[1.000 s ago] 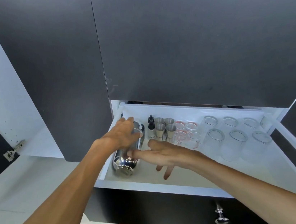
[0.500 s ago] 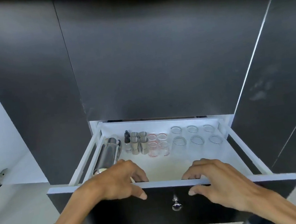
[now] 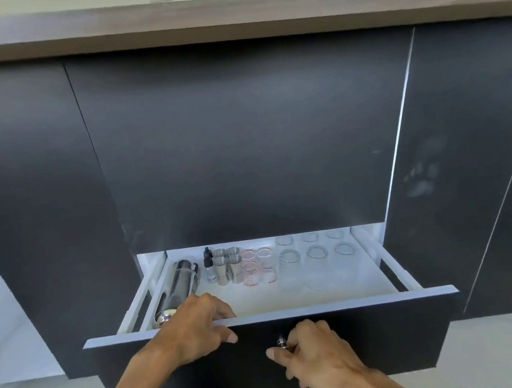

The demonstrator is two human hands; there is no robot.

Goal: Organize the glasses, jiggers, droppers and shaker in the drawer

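With the shaker (image 3: 176, 289) lying at the drawer's (image 3: 264, 317) left, droppers (image 3: 208, 265), jiggers (image 3: 228, 269) and glasses (image 3: 316, 264) ranked rightward: left hand (image 3: 194, 329) curled over front edge, right hand (image 3: 314, 353) pinching knob (image 3: 281, 342). Close slowly, evenly; the upright glassware looks liable to topple.

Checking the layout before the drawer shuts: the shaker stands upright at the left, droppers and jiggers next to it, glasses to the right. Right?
Not quite. In the head view the shaker lies on its side along the drawer's left wall, not upright. The rest holds: droppers and jiggers sit next to it, glasses to the right.
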